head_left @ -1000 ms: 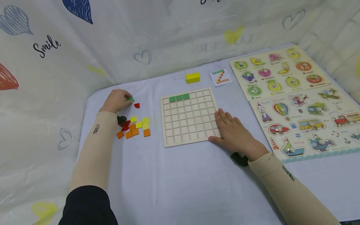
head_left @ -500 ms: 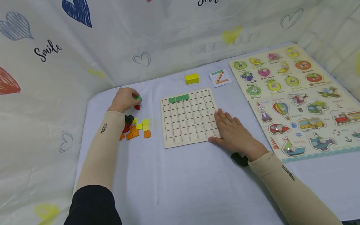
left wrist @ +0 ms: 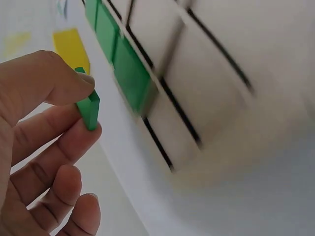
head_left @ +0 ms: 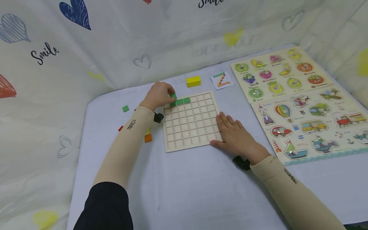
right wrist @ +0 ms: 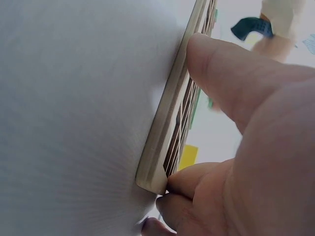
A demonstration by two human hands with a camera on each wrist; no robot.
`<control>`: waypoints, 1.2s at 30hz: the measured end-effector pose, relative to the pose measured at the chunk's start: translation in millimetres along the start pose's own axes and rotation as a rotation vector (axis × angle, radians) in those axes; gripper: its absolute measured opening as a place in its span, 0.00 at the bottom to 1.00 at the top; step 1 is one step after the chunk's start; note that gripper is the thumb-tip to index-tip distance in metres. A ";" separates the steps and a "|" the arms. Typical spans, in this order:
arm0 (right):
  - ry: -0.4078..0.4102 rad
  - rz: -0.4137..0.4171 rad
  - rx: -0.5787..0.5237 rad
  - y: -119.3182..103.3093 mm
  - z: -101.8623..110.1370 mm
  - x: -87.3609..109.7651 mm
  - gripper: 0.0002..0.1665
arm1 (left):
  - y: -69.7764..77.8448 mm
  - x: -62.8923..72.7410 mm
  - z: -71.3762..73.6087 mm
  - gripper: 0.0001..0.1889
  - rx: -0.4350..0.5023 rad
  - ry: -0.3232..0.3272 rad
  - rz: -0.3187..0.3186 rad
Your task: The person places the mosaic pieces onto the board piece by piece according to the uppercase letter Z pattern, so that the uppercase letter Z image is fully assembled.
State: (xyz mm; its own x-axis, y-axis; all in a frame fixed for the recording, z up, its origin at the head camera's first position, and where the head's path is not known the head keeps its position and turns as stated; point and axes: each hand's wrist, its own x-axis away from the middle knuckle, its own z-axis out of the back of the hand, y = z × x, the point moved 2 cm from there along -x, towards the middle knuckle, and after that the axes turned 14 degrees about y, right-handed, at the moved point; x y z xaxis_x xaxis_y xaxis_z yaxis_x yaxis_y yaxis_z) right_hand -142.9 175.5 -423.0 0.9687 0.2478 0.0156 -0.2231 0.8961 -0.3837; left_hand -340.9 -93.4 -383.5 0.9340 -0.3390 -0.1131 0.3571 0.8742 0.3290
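Hovering by the far-left corner of the grid board [head_left: 189, 124], a green tile [left wrist: 89, 113] pinched by the left hand [head_left: 157, 95] has crossed from the loose pieces [head_left: 148, 138], so the carry seems nearly done; the right hand [head_left: 237, 137] rests straight-fingered along the board.

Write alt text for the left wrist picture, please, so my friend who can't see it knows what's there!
A left hand pinches a small green tile near a wooden grid board, which looks partly blurry. More green tiles sit in a row on it, and a yellow block shows behind the hand.
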 end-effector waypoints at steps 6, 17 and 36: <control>0.008 0.006 -0.002 -1.1 -3.8 -0.9 0.60 | 34.7 -8.5 -16.5 0.16 0.048 -0.051 -0.074; 0.029 0.012 0.019 -0.6 -2.2 0.1 0.59 | 55.5 -19.1 -38.6 0.15 0.050 -0.072 -0.109; -0.001 -0.011 -0.013 -1.2 1.0 0.1 0.60 | 28.6 -8.0 -25.3 0.21 0.002 -0.052 -0.077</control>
State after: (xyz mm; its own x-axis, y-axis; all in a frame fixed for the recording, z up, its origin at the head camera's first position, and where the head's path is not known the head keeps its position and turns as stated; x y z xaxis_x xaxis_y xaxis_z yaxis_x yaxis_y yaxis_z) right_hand -142.7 174.8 -421.6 0.9711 0.2379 0.0209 -0.2105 0.8942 -0.3950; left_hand -337.8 -56.9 -397.0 0.9016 -0.4231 -0.0898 0.4282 0.8439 0.3232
